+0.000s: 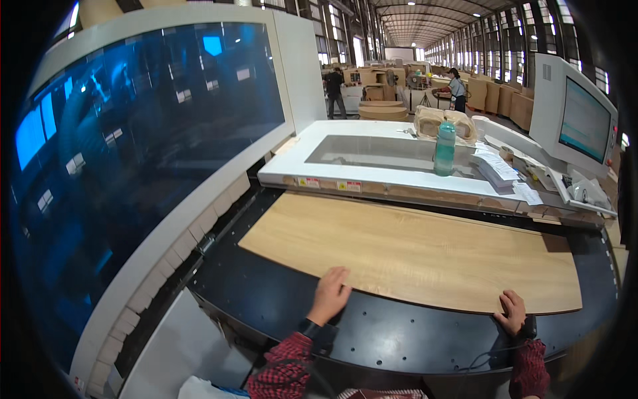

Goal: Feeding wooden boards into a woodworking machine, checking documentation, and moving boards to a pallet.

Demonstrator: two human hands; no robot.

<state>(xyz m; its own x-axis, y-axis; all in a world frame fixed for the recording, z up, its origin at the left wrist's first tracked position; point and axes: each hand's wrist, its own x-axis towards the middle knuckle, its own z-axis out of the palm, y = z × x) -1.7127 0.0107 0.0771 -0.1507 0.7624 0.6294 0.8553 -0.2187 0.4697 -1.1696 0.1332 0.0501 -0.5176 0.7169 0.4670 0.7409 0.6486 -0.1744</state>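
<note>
A long wood-grain panel (412,249) lies flat on the dark machine table (399,336), its far long edge close to the white machine cover. My left hand (330,294) rests at the panel's near edge, left of its middle, with fingers stretched out and thumb apart. Toward the panel's right end, my right hand (512,312) touches the same near edge, fingers over the rim and thumb spread to the side. Neither hand is wrapped around anything. Dark bands circle both wrists, and a cable hangs by the right one.
At left stands a large dark-blue machine window (153,139). A teal bottle (444,149), papers (495,167) and a wrapped bundle (442,124) sit on the white cover (292,166). A monitor (583,121) rises at right. Two people work farther back among stacked boards.
</note>
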